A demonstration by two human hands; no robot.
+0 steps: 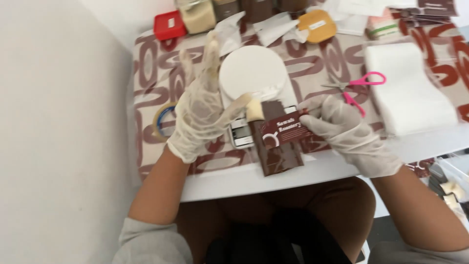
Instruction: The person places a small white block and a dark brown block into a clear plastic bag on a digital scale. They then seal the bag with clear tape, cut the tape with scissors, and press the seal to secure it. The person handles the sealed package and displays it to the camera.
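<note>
A: Nearest the table edge, what lies there?

B: A dark brown pouch point(277, 149), flat, just in front of the white kitchen scale point(253, 78).

A: And the right hand point(348, 131)?

B: Gloved, its fingers pinched on a small brown label card point(286, 131) held over the pouch.

A: The left hand point(201, 110)?

B: Gloved too, fingers spread wide, only the thumb touching the pouch's pale top edge beside the scale.

A: Farther off?

B: Pink scissors point(359, 84) right of the scale, a tape roll point(164, 120) to its left.
</note>
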